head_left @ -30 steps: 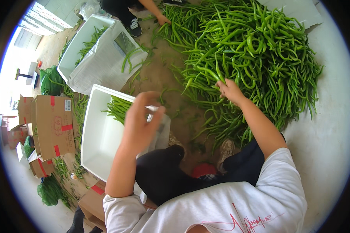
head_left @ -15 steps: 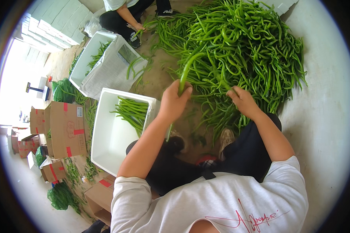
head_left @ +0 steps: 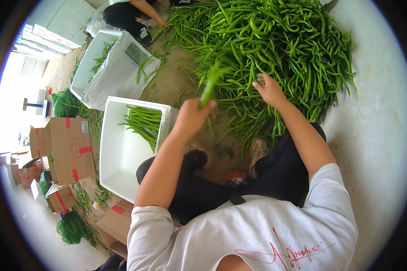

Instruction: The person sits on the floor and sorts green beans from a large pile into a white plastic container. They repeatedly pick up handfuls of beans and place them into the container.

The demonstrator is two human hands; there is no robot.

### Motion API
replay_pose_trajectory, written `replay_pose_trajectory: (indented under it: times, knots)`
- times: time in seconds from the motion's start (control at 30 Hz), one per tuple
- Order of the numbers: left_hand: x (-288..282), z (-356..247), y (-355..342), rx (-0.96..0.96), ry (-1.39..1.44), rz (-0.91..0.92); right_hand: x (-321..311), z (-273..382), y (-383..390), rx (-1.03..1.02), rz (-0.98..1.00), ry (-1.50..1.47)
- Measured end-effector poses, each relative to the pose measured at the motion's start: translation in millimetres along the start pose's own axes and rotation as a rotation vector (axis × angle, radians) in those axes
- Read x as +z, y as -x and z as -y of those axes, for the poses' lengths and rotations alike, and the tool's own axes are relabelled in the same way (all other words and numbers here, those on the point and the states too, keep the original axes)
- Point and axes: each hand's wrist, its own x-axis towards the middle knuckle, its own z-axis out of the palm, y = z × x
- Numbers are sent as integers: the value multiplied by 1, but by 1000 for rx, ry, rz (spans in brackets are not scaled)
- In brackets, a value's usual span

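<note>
one main heap of long green chili peppers (head_left: pixel 285 58); individual peppers too numerous to count. two white bins (head_left: pixel 122 167). at least five cardboard cartons (head_left: pixel 70 151). at least two green mesh bags (head_left: pixel 71 227). worker's hands, two: one left hand (head_left: pixel 192 118), one right hand (head_left: pixel 270 91). co-worker's hand (head_left: pixel 162 23), one.

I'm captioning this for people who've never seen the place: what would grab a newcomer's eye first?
Most likely the huge heap of green peppers filling the upper right. Next, near the centre, the left hand grips motion-blurred peppers, while the right hand shows against the heap's lower part. Left of centre, an open white box holds a neat bunch of green peppers toward its upper right.
</note>
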Motion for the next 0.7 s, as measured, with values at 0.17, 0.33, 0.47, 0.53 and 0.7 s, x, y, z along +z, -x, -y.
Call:
replay_pose_trajectory:
  times: [0.17,0.33,0.47,0.53,0.7]
  knots:
    - [-15,7,-25,-87,275,-110,49,-71,-70,335,85,309]
    - [-34,7,-29,-80,122,-190,98,-48,-91,564,81,647]
    - [-44,3,-31,-39,172,-236,84,-36,-105,668,397,534]
    - [-44,5,-34,7,210,-199,67,-59,-99,533,161,435]
    - [-45,8,-31,32,161,-175,-23,-12,-65,487,266,-169]
